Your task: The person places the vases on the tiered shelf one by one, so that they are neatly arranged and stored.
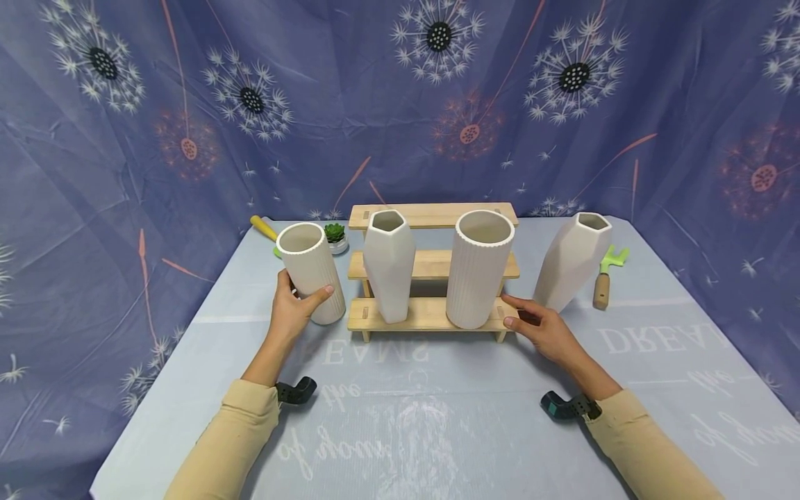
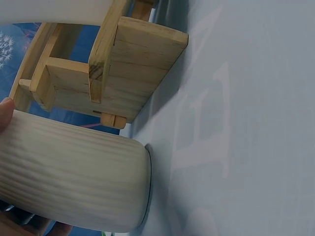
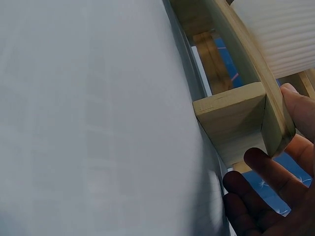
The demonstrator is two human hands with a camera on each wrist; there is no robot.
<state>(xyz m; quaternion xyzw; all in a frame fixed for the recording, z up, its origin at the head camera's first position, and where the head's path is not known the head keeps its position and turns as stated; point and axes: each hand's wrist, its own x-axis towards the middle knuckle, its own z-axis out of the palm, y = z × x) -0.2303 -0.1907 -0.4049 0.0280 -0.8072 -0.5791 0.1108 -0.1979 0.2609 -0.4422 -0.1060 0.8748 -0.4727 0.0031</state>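
Note:
My left hand grips a white ribbed cylindrical vase, thumb across its front and fingers round its far left side. This vase stands tilted slightly left on the table, beside a three-tier wooden stand. In the left wrist view the vase has its base at the tablecloth. My right hand holds the right end of the stand's lowest step, with the thumb at the board and fingers curled about its end. On that step stand a faceted white vase and a second ribbed vase.
Another faceted vase leans right beside the stand. Past it lies a green hand fork with a wooden handle. Behind the left vase are a small potted succulent and a yellow-handled tool. A blue dandelion-print curtain hangs behind.

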